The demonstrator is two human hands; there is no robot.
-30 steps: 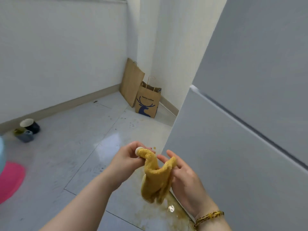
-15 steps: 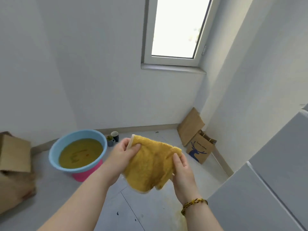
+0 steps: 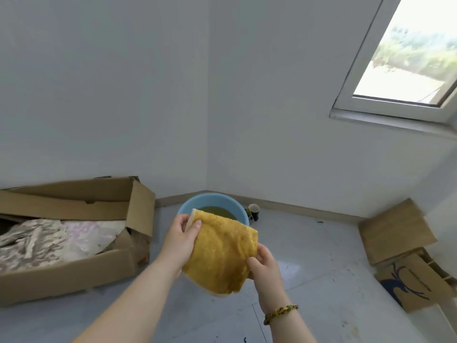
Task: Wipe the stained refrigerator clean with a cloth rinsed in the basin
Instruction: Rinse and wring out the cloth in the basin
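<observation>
Near the blue basin [image 3: 197, 205] (murky water inside), above the floor: yellow cloth [image 3: 222, 251] hangs, left hand [image 3: 180, 240] pinching its top corner, right hand [image 3: 265, 267] its right edge, both grips closed. Judged soft, limp, light; best held by two corners.

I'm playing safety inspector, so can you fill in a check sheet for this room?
Surface: pale grey tiled floor, dark specks and smears.
Job's things: fluffy yellow cloth held before a round blue plastic basin of murky yellowish water; refrigerator not in view.
Clutter: open brown cardboard box of crumpled sheets, left; dark cup beside the basin; brown paper bags, right.
Grippers: left hand pinches the cloth's top corner; right hand grips its right edge.
Cables: nothing seen.
Surroundings: white walls; white-framed window, upper right.
</observation>
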